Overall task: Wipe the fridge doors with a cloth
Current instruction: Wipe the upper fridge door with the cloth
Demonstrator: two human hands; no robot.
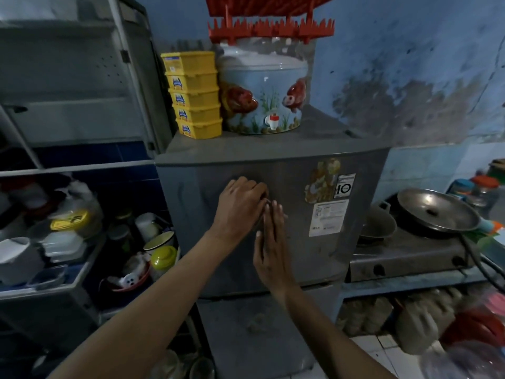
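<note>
The grey fridge has an upper door (297,250) with stickers (329,203) on its right side, and a lower door (259,332) below it. My left hand (240,206) rests against the upper door with its fingers curled. A small dark fold of what looks like the cloth (265,200) shows at its fingertips; the remainder is hidden under the hand. Just below and to the right, my right hand (270,247) lies flat on the door, fingers straight and together, fingertips touching the left hand.
On top of the fridge stand stacked yellow tubs (195,97) and a fish-painted water dispenser (265,88). A rack of dishes and jars (73,242) is at the left. At the right are a stove (410,258) with a pan lid (437,209), and shelves below.
</note>
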